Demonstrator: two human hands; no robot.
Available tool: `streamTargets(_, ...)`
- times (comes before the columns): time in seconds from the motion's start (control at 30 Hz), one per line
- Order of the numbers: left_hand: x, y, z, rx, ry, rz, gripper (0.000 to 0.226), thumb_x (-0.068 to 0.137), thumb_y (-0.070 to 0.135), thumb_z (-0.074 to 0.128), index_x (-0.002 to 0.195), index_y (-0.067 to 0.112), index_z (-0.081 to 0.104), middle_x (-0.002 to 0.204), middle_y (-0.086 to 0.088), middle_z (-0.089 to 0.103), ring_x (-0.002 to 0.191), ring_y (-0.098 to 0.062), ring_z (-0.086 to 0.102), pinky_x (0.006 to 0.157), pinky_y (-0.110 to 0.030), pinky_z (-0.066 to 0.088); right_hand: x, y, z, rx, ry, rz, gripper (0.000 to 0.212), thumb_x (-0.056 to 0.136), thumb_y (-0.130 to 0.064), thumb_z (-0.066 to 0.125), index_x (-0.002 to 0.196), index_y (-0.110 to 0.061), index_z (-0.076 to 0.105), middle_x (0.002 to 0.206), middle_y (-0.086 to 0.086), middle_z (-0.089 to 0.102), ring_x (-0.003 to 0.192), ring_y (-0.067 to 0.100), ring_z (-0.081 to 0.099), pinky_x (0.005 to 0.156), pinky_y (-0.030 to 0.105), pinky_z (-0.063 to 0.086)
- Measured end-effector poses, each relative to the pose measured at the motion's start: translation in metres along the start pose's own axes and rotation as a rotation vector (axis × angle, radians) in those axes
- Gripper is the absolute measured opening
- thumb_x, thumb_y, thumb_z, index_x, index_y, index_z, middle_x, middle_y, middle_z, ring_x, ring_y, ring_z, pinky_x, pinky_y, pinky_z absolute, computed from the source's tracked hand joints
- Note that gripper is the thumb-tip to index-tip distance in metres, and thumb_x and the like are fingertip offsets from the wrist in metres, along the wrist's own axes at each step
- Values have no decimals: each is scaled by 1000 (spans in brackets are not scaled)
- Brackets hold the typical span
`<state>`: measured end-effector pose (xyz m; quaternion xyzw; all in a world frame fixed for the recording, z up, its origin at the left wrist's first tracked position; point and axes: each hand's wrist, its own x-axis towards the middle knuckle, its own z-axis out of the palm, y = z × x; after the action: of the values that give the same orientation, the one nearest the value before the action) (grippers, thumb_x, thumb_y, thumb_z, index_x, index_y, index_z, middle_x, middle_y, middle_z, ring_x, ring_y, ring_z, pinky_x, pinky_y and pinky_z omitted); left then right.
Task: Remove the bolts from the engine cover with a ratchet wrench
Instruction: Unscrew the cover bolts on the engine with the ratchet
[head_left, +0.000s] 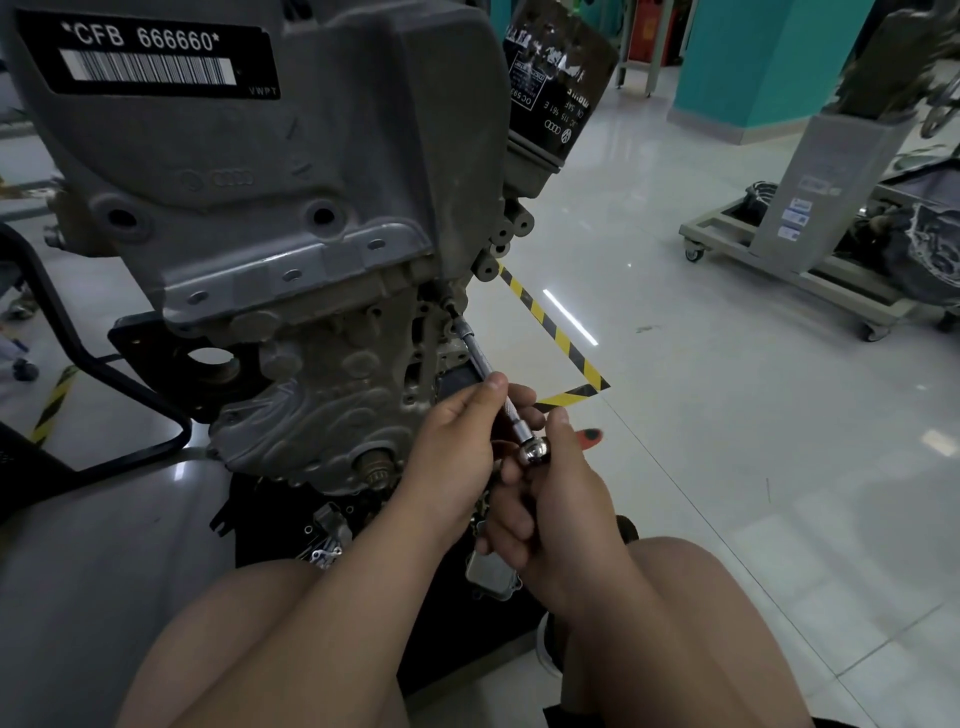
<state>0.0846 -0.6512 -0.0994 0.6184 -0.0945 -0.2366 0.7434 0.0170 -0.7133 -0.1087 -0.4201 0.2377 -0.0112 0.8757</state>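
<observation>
Starting far left: black tube frame (119, 374), matte, bent in a hook under the engine. Next, engine cover (291, 171): grey casting, rough grain, rounded shoulders, glossy black barcode label (145, 54) top-left, flat flange with small holes along the lower edge. Below it, dirtier cast block (332, 395), ribbed relief, round bore at left, toothed shaft stub at bottom.

Then bolt (448, 305), tucked in a recess at the cover's lower right corner, just under the flange. Tight pocket, casting close around, open only toward the right. Running from it diagonally down-right, ratchet wrench (485, 371): slim knurled chrome extension ending in a polished round head.

Pinching the extension mid-shaft between thumb and fingertips: left hand (452, 457). Wrapped around the handle just below the head: right hand (550, 519), orange handle tip (589, 435) poking past the thumb.

Up top, black oil filter (558, 78), cylindrical, scuffed print. Right of the hands, glossy white tile floor (727, 467), yellow-black hazard tape (569, 358) forming a corner, plenty of swing room. Far right, grey wheeled cart (769, 270), well apart.
</observation>
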Motion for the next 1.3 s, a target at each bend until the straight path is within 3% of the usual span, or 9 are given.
streamTargets(0.23, -2, 3, -1, -2, 63, -20, 36, 93, 38, 57, 63, 24, 70, 69, -5, 67, 60, -14, 61, 58, -22, 53, -8, -2, 4, 346, -253, 268, 64, 91, -68, 35, 52, -19, 45, 30, -2, 29, 21, 12, 24, 40, 20, 36)
streamTargets(0.47, -1, 2, -1, 2, 57, -15, 33, 91, 39, 59, 64, 24, 71, 74, -10, 67, 75, -27, 57, 72, -35, 51, -3, -1, 2, 240, -198, 198, 67, 91, -69, 31, 51, -18, 46, 32, 0, 29, 24, 14, 26, 41, 22, 38)
streamTargets(0.63, 0, 0, -5, -11, 22, -28, 31, 89, 42, 61, 66, 23, 69, 70, -11, 64, 53, -21, 52, 56, -28, 47, -1, 0, 0, 117, -123, 130, 68, 92, -67, 32, 53, -16, 50, 36, 2, 30, 26, 17, 26, 42, 25, 39)
streamTargets(0.8, 2, -1, -5, -43, -1, -23, 31, 89, 39, 61, 65, 23, 70, 66, -7, 62, 34, -12, 42, 37, -15, 35, 3, 1, -1, -69, -22, 8, 66, 97, -61, 29, 74, -16, 71, 42, 4, 38, 28, 18, 31, 43, 27, 42)
streamTargets(0.9, 3, -2, -5, -16, 21, -13, 33, 91, 36, 60, 64, 22, 71, 64, -5, 62, 39, -10, 48, 37, -17, 37, 4, 3, -4, -243, 41, -84, 56, 96, -63, 28, 79, -37, 75, 42, 3, 42, 30, 19, 36, 43, 28, 45)
streamTargets(1.0, 2, -1, -4, -1, 30, -6, 34, 92, 34, 59, 62, 21, 70, 57, -2, 60, 40, -11, 48, 39, -17, 37, 4, 4, -8, -471, 107, -195, 55, 90, -67, 24, 76, -43, 71, 42, -1, 46, 34, 16, 43, 45, 28, 45)
streamTargets(1.13, 2, -1, -5, 14, 26, -2, 33, 91, 36, 60, 63, 21, 70, 67, -7, 62, 54, -15, 56, 49, -23, 45, 3, 1, -12, -791, 193, -433, 78, 77, -82, 24, 64, -14, 60, 39, -7, 41, 36, 5, 36, 37, 13, 28)
streamTargets(1.2, 2, -1, -6, 26, 32, 1, 33, 90, 37, 61, 63, 22, 71, 72, -5, 66, 62, -13, 61, 58, -25, 49, 0, -3, -12, -978, 230, -520, 70, 71, -83, 17, 48, -21, 39, 40, -12, 43, 38, 5, 40, 39, 16, 29)
streamTargets(1.3, 1, -2, -8, 44, 46, 8, 32, 89, 38, 62, 62, 24, 72, 70, -2, 69, 66, -10, 63, 60, -22, 50, 1, -4, -14, -1102, 262, -531, 62, 67, -81, 11, 53, -26, 35, 48, -25, 49, 45, -2, 47, 45, 19, 20)
